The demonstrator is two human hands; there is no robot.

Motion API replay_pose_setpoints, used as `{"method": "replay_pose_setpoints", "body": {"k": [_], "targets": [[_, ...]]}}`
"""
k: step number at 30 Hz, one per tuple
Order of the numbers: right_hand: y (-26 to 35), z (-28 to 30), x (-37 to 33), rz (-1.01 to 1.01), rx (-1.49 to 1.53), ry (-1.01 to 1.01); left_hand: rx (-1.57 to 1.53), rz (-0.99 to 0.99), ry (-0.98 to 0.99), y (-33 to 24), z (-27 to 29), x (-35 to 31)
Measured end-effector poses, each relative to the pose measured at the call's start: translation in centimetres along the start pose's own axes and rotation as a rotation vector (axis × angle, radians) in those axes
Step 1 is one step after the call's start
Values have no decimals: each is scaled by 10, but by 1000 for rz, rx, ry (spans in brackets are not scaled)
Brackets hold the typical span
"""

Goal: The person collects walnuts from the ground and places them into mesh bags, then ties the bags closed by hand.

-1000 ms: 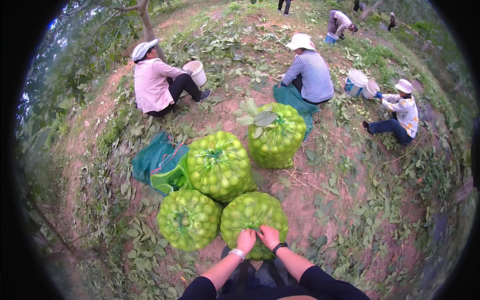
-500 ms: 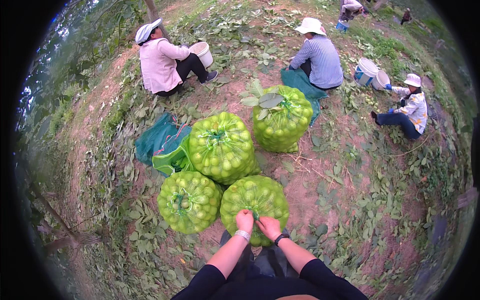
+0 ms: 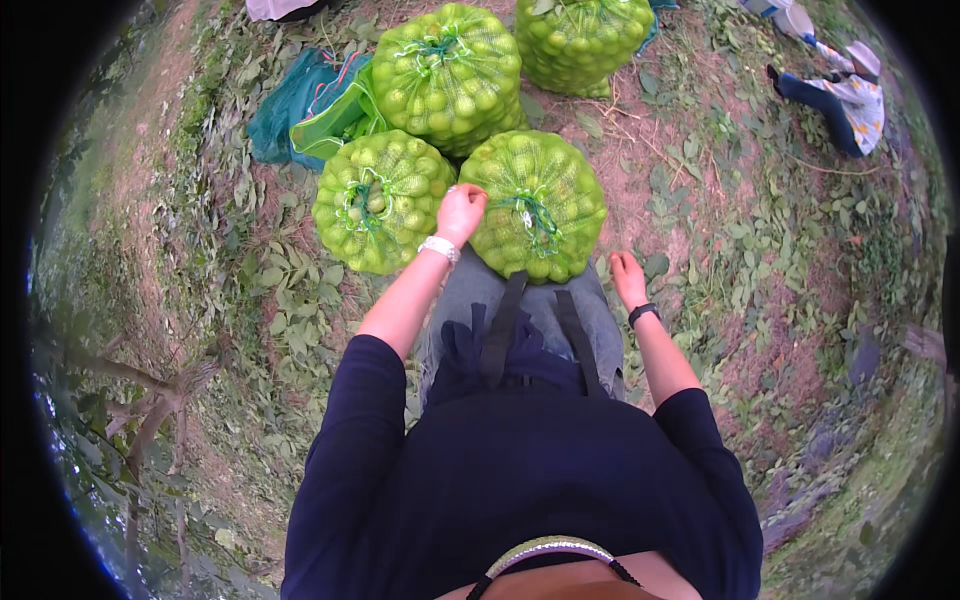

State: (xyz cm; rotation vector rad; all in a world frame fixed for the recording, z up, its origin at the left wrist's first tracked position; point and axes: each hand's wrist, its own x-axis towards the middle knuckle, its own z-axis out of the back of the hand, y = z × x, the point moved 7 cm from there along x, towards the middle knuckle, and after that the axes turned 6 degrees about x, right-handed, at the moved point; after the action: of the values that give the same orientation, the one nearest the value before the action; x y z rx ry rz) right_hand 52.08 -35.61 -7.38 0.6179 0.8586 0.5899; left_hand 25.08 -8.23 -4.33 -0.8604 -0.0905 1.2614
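In front of my knees stands a green mesh sack [image 3: 560, 190] packed with round green fruit, its mouth gathered with green ties. My left hand [image 3: 461, 214] hovers at its left edge, fingers curled in, with nothing visible in them. Apart from the sack, my right hand [image 3: 628, 279] hangs at its right side, fingers loosely bent and slightly apart, holding nothing. Close on the left sits a second tied fruit sack [image 3: 335, 205]. Behind these two stands a taller full sack [image 3: 450, 85].
Another full sack [image 3: 580, 55] stands at the back right. Teal netting [image 3: 280, 110] and a bright green bag [image 3: 335, 122] lie at the left. A co-worker [image 3: 845, 105] sits far right near pale buckets [image 3: 793, 20]. Leaves and dry stems litter the reddish soil.
Both my hands have let go of the near sack's gathered top and moved apart, left hand leftward, right hand rightward. The view has tilted down, showing more of my body.
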Motion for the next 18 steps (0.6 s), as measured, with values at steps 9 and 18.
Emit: {"method": "replay_pose_setpoints", "body": {"k": [9,18], "targets": [[-129,-26,-200,-648,403,-144,265,-58,199,155,77,-88],[-5,-101,-170,-286,361,110,219,179,346,259,110,-192]]}}
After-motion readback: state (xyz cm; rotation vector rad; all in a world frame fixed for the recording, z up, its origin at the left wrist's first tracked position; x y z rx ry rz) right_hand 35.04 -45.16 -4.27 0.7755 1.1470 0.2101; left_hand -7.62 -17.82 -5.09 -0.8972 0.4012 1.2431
